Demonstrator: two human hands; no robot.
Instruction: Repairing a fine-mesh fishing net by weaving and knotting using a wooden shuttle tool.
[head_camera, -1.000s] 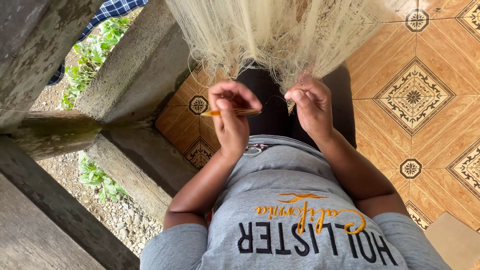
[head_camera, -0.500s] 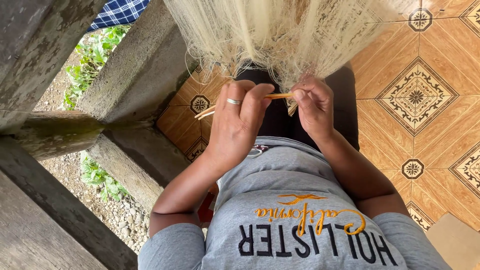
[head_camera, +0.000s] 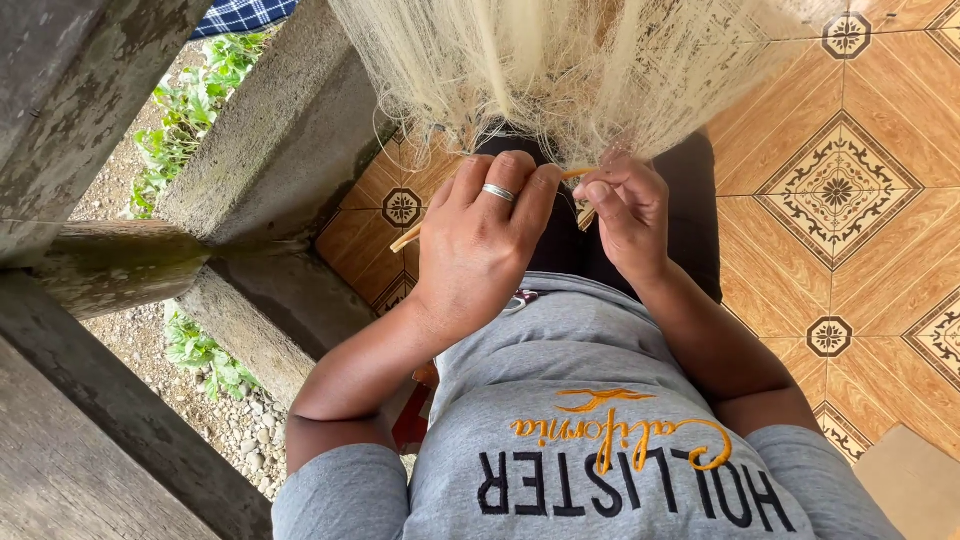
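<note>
A pale, fine-meshed net (head_camera: 560, 70) hangs down in front of me over my lap. My left hand (head_camera: 480, 240), a silver ring on one finger, is closed around a thin orange-tan netting needle (head_camera: 405, 238) whose end sticks out to the left. The needle's other end reaches the net's lower edge between my hands. My right hand (head_camera: 625, 215) pinches the net's lower edge close beside my left fingertips. The hands nearly touch. I wear a grey shirt and dark trousers.
Thick grey concrete railing posts (head_camera: 270, 140) stand close on the left, with gravel and green plants (head_camera: 190, 100) beyond. Orange patterned floor tiles (head_camera: 840, 190) spread to the right. A tan flat object (head_camera: 910, 480) lies at the bottom right, and blue checked cloth (head_camera: 240, 12) shows at the top.
My left hand has turned its back to the camera and moved right and up with the needle, closing in on my right hand at the net's edge. The right hand has stayed put.
</note>
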